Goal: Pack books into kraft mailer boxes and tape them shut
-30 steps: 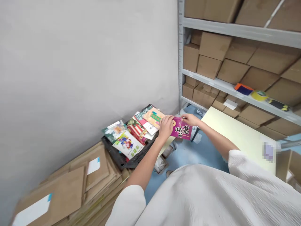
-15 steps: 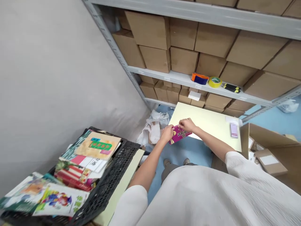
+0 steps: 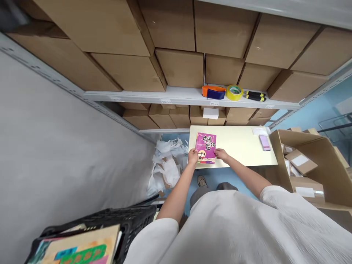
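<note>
A purple book with large Chinese characters and two cartoon figures on its cover lies cover up over the left part of the pale yellow table. My left hand grips its lower left edge, and my right hand holds its lower right edge, fingers partly hidden under it. Whether the book rests on the tabletop or just above it is hard to tell.
Behind the table, a shelf bears cartons, an orange and blue roll, yellow tape and black-yellow tools. White plastic bags lie left, a black crate of books lower left, an open carton right.
The book has gone from tilted in my hands off the table's front left corner to facing up over the table. The view has turned right, so the crate sits lower.
</note>
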The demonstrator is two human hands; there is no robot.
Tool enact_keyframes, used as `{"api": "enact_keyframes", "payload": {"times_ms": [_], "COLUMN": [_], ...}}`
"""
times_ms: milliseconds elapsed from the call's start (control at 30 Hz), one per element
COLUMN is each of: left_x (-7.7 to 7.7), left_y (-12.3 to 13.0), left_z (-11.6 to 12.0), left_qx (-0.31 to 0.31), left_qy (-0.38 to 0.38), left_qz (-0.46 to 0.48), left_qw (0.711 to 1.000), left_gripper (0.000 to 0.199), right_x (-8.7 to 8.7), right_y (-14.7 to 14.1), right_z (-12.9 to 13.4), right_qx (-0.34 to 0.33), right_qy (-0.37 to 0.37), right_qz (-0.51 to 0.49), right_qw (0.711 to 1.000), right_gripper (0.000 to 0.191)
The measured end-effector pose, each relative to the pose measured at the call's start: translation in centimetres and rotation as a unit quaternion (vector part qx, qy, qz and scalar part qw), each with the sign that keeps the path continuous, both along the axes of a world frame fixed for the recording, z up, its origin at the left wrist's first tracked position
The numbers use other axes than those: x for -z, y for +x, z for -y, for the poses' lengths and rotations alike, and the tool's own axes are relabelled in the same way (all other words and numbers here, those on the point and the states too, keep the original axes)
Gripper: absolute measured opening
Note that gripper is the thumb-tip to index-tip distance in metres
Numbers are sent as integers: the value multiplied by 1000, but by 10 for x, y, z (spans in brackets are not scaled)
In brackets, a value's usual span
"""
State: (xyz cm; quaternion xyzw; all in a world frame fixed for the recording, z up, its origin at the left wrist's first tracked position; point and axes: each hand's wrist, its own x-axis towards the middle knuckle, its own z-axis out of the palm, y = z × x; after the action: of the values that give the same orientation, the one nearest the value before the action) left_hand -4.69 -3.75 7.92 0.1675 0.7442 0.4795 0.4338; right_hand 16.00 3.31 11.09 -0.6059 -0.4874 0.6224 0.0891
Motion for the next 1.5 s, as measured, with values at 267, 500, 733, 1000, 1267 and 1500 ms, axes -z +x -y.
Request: {"api": "enact_keyframes", "payload": {"times_ms": [267, 500, 733, 1000, 1267, 1500], "left_x": [33, 54, 52, 21, 6, 18], "left_y": [-14, -20, 1, 13, -14, -38], "left_z": [-26, -35, -33, -55, -54, -38], "left_qx": [36, 135, 232, 265, 225, 157], "left_qy": [-32, -58, -10, -21, 42, 68], "left_qz": [56, 3, -48, 3, -35, 24], "left_qw": [997, 989, 971, 964, 973, 985], "left_gripper": [28, 32, 43, 44, 59, 52], "right_x": [29, 55, 55, 22, 0, 28], "right_y": [-27, -29, -27, -40, -58, -47], "right_z": [-18, -52, -57, -53, -49, -48], "right_qx": [133, 153, 160, 115, 48, 75], "right_qy": [-61, -90, -103, -45, -16, -15], "right_qz": [-19, 11, 22, 4, -95, -23], "right_qw": [989, 984, 981, 992, 994, 997], "right_gripper": [20, 22, 20, 70, 79, 33]}}
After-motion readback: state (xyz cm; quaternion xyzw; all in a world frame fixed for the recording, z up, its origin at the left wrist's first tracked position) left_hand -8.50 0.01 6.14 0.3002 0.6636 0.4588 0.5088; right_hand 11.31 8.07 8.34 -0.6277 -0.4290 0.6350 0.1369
